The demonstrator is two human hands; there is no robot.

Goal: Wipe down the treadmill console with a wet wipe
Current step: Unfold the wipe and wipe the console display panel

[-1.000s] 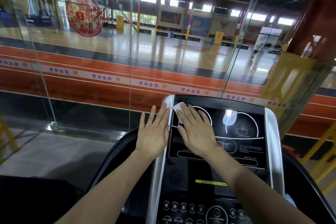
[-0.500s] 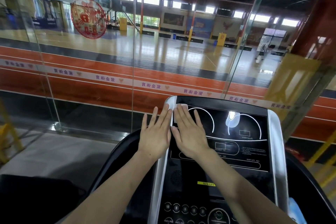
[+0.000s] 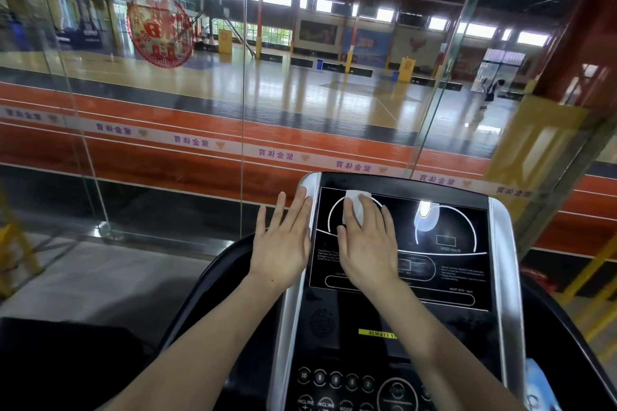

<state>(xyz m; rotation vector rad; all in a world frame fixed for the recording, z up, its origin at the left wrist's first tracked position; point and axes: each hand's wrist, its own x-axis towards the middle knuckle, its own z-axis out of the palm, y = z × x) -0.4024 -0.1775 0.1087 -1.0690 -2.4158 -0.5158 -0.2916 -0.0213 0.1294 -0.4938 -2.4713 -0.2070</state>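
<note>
The treadmill console [image 3: 447,264] fills the lower middle: a black glossy display with white arcs, silver side rails and round buttons below. My right hand [image 3: 367,243] lies flat on the display's left part, fingers pressing a white wet wipe [image 3: 355,207] against the screen; the wipe sticks out past the fingertips. My left hand [image 3: 283,240] rests flat with fingers spread on the console's left silver rail [image 3: 309,197], holding nothing.
A glass wall [image 3: 243,110] stands right behind the console, with a sports hall beyond it. A blue and white packet [image 3: 541,387] lies at the console's lower right. Black handlebar arms [image 3: 213,284] curve out on both sides. Yellow railings [image 3: 601,294] stand at the right.
My right hand slid to the display's left edge beside my left hand, then shifted back right and upward with the wipe. My left hand stays on the rail.
</note>
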